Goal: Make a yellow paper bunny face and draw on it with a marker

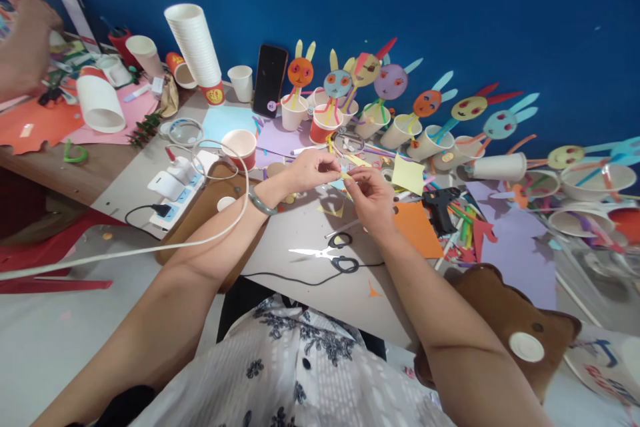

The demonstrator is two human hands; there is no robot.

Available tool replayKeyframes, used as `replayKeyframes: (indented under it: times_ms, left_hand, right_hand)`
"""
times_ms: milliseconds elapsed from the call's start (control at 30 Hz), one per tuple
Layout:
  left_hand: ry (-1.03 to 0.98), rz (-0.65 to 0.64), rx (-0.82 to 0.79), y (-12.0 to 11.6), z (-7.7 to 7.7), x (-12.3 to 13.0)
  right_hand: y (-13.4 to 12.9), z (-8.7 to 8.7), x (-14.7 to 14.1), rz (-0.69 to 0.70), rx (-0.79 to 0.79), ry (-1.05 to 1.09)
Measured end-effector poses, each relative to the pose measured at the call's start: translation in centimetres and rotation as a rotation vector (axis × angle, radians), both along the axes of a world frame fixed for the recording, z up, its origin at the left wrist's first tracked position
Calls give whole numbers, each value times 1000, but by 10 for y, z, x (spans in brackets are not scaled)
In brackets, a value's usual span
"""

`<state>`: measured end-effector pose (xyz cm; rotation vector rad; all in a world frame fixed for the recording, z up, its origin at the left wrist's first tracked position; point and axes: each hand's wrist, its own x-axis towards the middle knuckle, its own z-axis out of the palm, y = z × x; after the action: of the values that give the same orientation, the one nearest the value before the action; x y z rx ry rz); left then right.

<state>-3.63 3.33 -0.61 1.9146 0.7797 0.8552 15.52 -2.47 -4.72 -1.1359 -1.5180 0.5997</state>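
Over the middle of the table, my left hand (314, 170) and my right hand (371, 193) meet at a small yellow piece of paper (345, 176). Fingertips of both hands pinch it; its exact shape is partly hidden by them. Open-bladed scissors (325, 253) with black handles lie on the table below my hands. To the right of my right hand are an orange paper sheet (417, 230) and a yellow paper square (408, 175). Behind my hands stands a row of paper cups with rabbit-faced paper figures (327, 123) in them.
A tall stack of paper cups (195, 47) and a phone (271, 80) stand by the blue wall. A power strip (177, 197) with a white cable lies at left. A black glue gun (441, 208) lies at right. Another person's hand (35, 20) shows at far left.
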Motion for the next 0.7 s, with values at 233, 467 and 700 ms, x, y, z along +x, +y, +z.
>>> replayKeyframes:
  times_ms: [233, 467, 700]
  left_hand:
    - [-59, -4, -156, 3, -4, 2]
    - [-201, 29, -451, 2, -1, 2]
    - [-176, 16, -581, -4, 6, 3]
  right_hand:
    - [1, 4, 5, -22, -152, 135]
    - [2, 10, 10, 29, -217, 236]
    - [2, 16, 7, 116, -225, 173]
